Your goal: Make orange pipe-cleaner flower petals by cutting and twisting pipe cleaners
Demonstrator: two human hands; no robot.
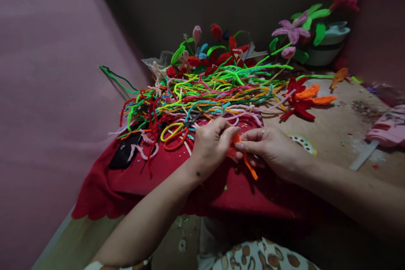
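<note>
An orange pipe cleaner (pixel 251 168) is pinched between my two hands over the front of the table, its loose end pointing down. My left hand (pixel 212 140) has its thumb and fingers closed on the upper part. From the other side, my right hand (pixel 268 147) grips it with thumb and forefinger. The fingers partly cover the piece, so its full shape is hidden. Just beyond the hands spreads a tangled heap of coloured pipe cleaners (pixel 218 88). Scissors (pixel 174 134) with yellow and orange handles lie left of my left hand.
A black phone (pixel 125 152) lies at the left on the red cloth (pixel 136 190). Red and orange pipe-cleaner flowers (pixel 299 98), a tape roll (pixel 303 143) and a pink glue gun (pixel 387 128) are on the right. Behind stand finished flowers (pixel 232 50) and a pot (pixel 327 50).
</note>
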